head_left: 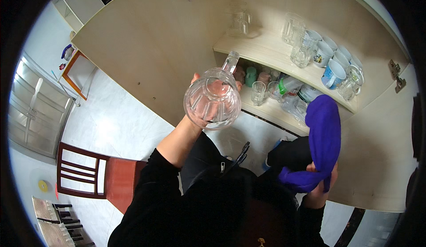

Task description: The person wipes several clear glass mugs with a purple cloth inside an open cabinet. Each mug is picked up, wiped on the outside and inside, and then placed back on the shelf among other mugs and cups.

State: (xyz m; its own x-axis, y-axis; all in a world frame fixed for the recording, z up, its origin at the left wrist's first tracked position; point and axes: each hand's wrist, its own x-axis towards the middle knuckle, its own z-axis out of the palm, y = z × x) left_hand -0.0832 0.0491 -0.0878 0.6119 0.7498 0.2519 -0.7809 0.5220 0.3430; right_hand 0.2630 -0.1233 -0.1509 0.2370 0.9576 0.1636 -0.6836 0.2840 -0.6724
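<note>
In front of the open cabinet, my left hand (197, 123) grips a clear glass mug (213, 97) from behind. Its wide mouth faces me, and the handle points up toward the shelf. Part of the hand shows through the glass. Lower right, my right hand (322, 183) holds a purple cloth (324, 130), bunched, with one long fold standing up. Some of those fingers are hidden by the cloth. On the upper shelf (263, 45) stand a glass pitcher or mug (238, 22) at the left, clear glass mugs (302, 52) and several white patterned cups (322, 53).
Below, the lower shelf (246, 97) carries a small glass (258, 93), a green cup (251, 76) and plastic-wrapped items (294, 103). Cabinet doors (133, 57) stand open on both sides. A red wooden chair (119, 180) is at the left, on the pale tiled floor (109, 113).
</note>
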